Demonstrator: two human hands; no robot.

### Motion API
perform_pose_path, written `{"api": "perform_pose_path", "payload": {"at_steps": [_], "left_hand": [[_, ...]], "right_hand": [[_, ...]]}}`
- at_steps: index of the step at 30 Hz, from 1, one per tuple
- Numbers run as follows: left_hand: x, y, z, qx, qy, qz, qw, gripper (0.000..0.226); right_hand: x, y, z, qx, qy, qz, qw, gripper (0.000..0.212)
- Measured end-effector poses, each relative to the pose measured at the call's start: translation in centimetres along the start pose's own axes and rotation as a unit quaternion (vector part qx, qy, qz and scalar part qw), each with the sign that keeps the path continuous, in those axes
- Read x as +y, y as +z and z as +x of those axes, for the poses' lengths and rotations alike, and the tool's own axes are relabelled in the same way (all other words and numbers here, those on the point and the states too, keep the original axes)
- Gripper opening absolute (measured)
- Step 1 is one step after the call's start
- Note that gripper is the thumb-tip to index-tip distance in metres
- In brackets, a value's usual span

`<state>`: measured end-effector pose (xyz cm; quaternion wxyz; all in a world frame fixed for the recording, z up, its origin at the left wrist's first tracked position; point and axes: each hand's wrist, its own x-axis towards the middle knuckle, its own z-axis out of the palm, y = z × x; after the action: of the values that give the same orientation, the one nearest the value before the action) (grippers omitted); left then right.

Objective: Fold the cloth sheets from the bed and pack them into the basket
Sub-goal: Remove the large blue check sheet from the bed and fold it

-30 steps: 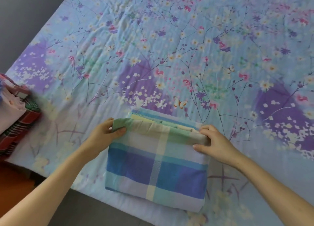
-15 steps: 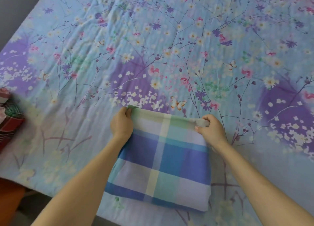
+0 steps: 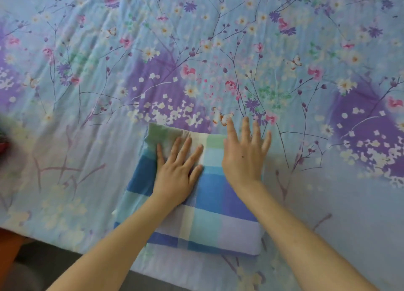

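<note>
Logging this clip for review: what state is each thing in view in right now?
Checked cloth sheet: folded into a flat rectangle, lying on the bed.
Left hand: fingers straight, pressing flat on the sheet.
Right hand: fingers spread, palm on the sheet's far right part, fingertips reaching past its edge.
Floral bedspread: spread out, lightly creased.
</note>
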<state>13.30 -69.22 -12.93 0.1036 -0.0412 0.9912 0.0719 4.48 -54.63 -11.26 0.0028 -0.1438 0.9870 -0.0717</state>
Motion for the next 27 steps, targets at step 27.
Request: {"api": "perform_pose_path", "payload": {"at_steps": [27], "left_hand": [[-6.2, -3.2, -11.4, -0.015, -0.312, -0.269, 0.911, 0.054]], "right_hand": [[0.8, -3.2, -10.1, -0.163, -0.097, -0.083, 0.978, 0.065]]}}
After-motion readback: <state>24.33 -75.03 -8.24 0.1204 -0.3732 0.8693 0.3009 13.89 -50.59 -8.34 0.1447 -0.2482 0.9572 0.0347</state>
